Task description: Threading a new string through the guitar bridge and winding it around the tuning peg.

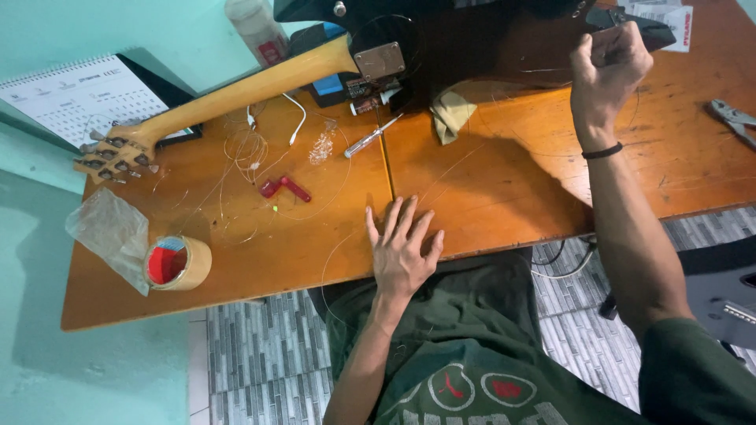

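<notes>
guitar string (504, 145) | pinched in raised right hand (606, 67) fingers | left hand (403, 252) fingers spread flat on table (236, 260)

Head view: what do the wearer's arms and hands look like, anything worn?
Both forearms and hands are bare: no gloves, no rings visible. The right hand has a thin black band at the wrist. The left hand has nothing at its wrist. A dark green sleeve covers the right upper arm.
</notes>
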